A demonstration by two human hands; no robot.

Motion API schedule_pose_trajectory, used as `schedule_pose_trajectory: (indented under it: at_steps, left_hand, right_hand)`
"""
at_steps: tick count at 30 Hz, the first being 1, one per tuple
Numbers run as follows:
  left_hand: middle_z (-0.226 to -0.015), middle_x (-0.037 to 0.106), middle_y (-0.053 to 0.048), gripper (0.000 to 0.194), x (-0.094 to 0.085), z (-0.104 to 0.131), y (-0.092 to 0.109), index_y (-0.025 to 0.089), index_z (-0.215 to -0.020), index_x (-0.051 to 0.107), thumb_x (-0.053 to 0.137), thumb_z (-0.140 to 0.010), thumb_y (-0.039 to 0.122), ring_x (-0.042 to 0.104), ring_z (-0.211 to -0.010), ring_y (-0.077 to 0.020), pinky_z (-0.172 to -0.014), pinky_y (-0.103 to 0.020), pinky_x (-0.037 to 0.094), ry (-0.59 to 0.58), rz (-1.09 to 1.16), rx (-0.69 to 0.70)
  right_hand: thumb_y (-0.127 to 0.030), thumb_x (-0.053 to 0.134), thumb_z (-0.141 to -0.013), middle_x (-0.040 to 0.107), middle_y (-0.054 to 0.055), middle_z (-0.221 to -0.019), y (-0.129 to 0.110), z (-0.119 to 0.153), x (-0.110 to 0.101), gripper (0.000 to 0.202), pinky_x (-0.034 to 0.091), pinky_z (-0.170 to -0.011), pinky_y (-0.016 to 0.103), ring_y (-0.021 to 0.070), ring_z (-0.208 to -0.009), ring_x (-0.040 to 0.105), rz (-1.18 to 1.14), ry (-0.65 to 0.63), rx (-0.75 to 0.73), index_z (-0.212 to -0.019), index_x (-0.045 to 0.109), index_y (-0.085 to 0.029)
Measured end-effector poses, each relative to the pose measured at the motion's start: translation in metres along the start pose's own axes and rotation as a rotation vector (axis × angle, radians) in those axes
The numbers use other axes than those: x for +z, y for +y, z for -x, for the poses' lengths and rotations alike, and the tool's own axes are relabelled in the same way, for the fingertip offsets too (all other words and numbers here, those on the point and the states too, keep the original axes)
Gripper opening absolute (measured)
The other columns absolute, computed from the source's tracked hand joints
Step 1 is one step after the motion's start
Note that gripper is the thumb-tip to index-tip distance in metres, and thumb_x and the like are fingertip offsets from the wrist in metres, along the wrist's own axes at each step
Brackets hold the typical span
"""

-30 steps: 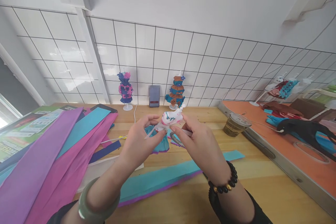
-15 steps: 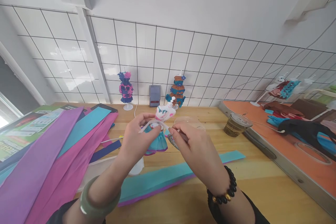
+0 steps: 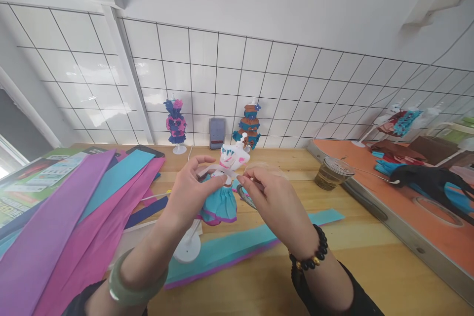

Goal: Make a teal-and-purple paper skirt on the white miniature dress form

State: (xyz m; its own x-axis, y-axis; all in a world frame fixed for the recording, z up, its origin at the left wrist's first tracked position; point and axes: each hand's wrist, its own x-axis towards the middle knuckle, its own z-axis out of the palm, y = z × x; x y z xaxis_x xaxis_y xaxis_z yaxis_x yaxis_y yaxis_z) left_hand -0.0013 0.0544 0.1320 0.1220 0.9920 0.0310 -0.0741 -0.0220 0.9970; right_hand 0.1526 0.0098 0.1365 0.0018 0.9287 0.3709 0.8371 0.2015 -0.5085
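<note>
A small white dress form (image 3: 232, 155) with pink and teal marks leans, its neck knob up and to the right. It wears a gathered turquoise skirt (image 3: 222, 205) with a purple hem. My left hand (image 3: 187, 195) is closed around the form's waist, thumb across the front. Pinched between my right thumb and index finger is the end of a pale translucent strip (image 3: 212, 171), which crosses the waist from my left hand. The form's round white base (image 3: 188, 248) shows below my left wrist. Partly hidden beside my right fingers is a grey patterned curved object (image 3: 246, 197).
A long turquoise and purple paper strip (image 3: 222, 259) lies under my arms. Purple (image 3: 70, 217) and pink sheets cover the left side. Two dressed forms (image 3: 177, 121) and a phone (image 3: 217, 133) stand by the tiled wall. A lidded cup (image 3: 333, 174) stands right, beside an orange board (image 3: 437, 177).
The form has tipped a little, showing more of its skirt and base. The pale strip, arched above the waist before, now lies lower and closer to it.
</note>
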Motion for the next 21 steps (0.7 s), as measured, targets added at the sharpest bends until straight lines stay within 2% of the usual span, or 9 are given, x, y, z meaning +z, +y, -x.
schedule_pose_trajectory:
  at_steps: [7, 17, 21]
  left_hand:
    - [-0.076, 0.068, 0.000, 0.039, -0.0011, 0.0014, 0.0001, 0.019, -0.091, 0.050, 0.073, -0.060, 0.024, 0.060, -0.061, -0.0129, -0.052, -0.022, 0.046, -0.073, 0.055, -0.043]
    - [-0.074, 0.067, 0.000, 0.038, -0.0022, 0.0001, -0.0018, 0.019, -0.089, 0.051, 0.073, -0.060, 0.027, 0.063, -0.066, -0.0167, -0.055, -0.024, 0.046, -0.035, 0.007, -0.025]
    - [-0.081, 0.068, -0.001, 0.032, -0.0063, -0.0032, -0.0074, 0.019, -0.089, 0.057, 0.073, -0.063, 0.028, 0.064, -0.069, -0.0156, -0.054, -0.023, 0.048, -0.112, 0.062, -0.013]
  right_hand:
    - [-0.037, 0.039, -0.092, 0.062, 0.000, -0.065, 0.0019, -0.0021, -0.0014, 0.031, 0.038, -0.063, 0.028, 0.0163, -0.066, 0.057, 0.019, -0.012, 0.010, -0.073, 0.055, -0.020]
    - [-0.033, 0.040, -0.093, 0.064, 0.003, -0.067, -0.0048, 0.0003, -0.0049, 0.029, 0.039, -0.063, 0.028, 0.0181, -0.071, 0.060, 0.141, 0.039, -0.025, -0.074, 0.056, -0.019]
    - [-0.034, 0.039, -0.093, 0.062, 0.002, -0.067, -0.0019, 0.0003, -0.0064, 0.030, 0.038, -0.061, 0.027, 0.0167, -0.068, 0.058, 0.104, 0.026, -0.017, -0.073, 0.056, -0.019]
